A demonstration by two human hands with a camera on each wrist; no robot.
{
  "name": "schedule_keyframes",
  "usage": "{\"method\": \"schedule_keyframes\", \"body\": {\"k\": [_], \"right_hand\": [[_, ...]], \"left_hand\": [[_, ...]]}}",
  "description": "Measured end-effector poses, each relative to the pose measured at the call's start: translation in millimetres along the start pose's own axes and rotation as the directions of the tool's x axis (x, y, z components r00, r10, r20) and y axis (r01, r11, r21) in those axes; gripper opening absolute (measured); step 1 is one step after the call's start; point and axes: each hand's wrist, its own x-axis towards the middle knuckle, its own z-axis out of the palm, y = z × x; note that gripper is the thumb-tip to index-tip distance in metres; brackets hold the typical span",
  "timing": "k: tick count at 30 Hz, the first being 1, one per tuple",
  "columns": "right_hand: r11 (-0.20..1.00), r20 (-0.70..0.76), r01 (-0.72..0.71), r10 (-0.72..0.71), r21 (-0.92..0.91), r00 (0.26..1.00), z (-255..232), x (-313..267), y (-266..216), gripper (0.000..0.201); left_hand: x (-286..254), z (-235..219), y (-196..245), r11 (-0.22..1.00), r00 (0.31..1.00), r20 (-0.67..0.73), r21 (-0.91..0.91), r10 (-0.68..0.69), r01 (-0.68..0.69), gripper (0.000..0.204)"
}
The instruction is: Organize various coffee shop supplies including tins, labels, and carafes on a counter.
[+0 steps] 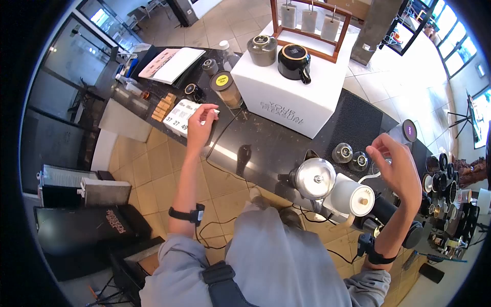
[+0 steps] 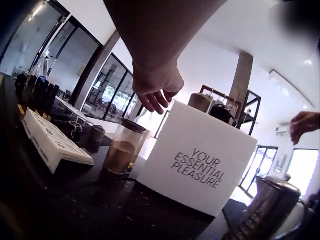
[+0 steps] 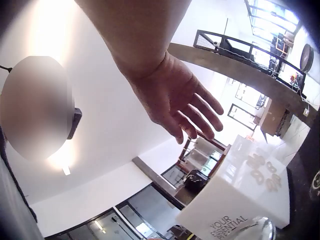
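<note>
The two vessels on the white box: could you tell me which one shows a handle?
The black vessel, at right in the head view; the grey vessel shows none.

White box (image 1: pixel 286 94), upper center: "YOUR ESSENTIAL PLEASURE". Similar lettering, partly legible, on black case (image 1: pixel 76 230), lower left. Jar (image 1: pixel 228 95) lid, upper center: "LEMON TEA". White block (image 1: pixel 177 122), left of center: "37 27 49".

White box (image 1: pixel 279 94): on the desk (image 1: pixel 291 148), lettered "YOUR ESSENTIAL PLEASURE"
Black mug (image 1: pixel 294 57): upside down on the box
Grey cup (image 1: pixel 262 51): beside the mug, also upside down
Wooden frame (image 1: pixel 343 38): behind both, three pale tags (image 1: pixel 308 21) hanging
Floor (image 1: pixel 153 187): tiled
</note>
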Motion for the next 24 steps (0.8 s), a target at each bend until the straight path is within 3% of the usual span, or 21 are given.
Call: {"method": "schedule_keyframes", "body": {"k": [2, 5, 7, 9, 11, 13, 16, 19, 21, 24], "right_hand": [[1.0, -0.01, -0.004, 0.004, -0.006, 1.0, -0.5, -4.2, -23.0, 0.023], [1.0, -0.039, -0.003, 0.002, -0.023, 0.999, 11.6, 2.3, -58.6, 0.023], [0.997, -0.173, 0.074, -0.072, 0.002, 0.982, 24.5, 13.1, -87.2, 0.021], [0.996, -0.199, 0.089, -0.085, 0.012, 0.976, 42.5, 33.2, -117.4, 0.016], [0.976, -0.344, 0.201, -0.217, -0.082, 0.914, 63.5, 64.4, -146.6, 0.015], [0.976, -0.281, 0.163, -0.198, -0.143, 0.939, 78.4, 99.6, -171.0, 0.025], [0.938, -0.282, 0.23, -0.301, -0.26, 0.911, 102.5, 162.8, -197.9, 0.039], [0.942, -0.223, 0.134, -0.208, -0.308, 0.952, 120.9, 211.0, -191.2, 0.055], [0.895, -0.143, 0.093, -0.171, -0.436, 0.975, 130.2, 235.1, -180.9, 0.064], [0.881, 0.006, 0.079, -0.087, -0.466, 0.996, 131.7, 256.1, -181.4, 0.071]], "left_hand": [[20.4, -13.6, -26.0, 0.983, 0.999, -0.016, 0.178, 0.04, -0.036, 0.016], [57.1, -37.3, -70.9, 0.962, 0.993, 0.001, 0.248, 0.116, -0.113, 0.015], [85.0, -49.7, -93.2, 0.963, 0.992, -0.002, 0.241, 0.128, -0.124, 0.014], [113.6, -60.4, -120.5, 0.954, 0.99, -0.004, 0.269, 0.141, -0.134, 0.013], [151.5, -66.8, -146.5, 0.946, 0.974, 0.019, 0.237, 0.225, -0.223, 0.014], [176.4, -70.1, -170.3, 0.926, 0.964, 0.066, 0.266, 0.259, -0.267, 0.016], [210.5, -79.7, -195.9, 0.939, 0.967, 0.182, 0.263, 0.177, -0.221, 0.028], [248.0, -86.0, -215.1, 0.922, 0.949, 0.274, 0.306, 0.154, -0.238, 0.042], [264.6, -86.0, -224.1, 0.87, 0.931, 0.284, 0.37, 0.229, -0.327, 0.049], [282.9, -85.8, -230.3, 0.83, 0.932, 0.322, 0.464, 0.168, -0.31, 0.06]]}}
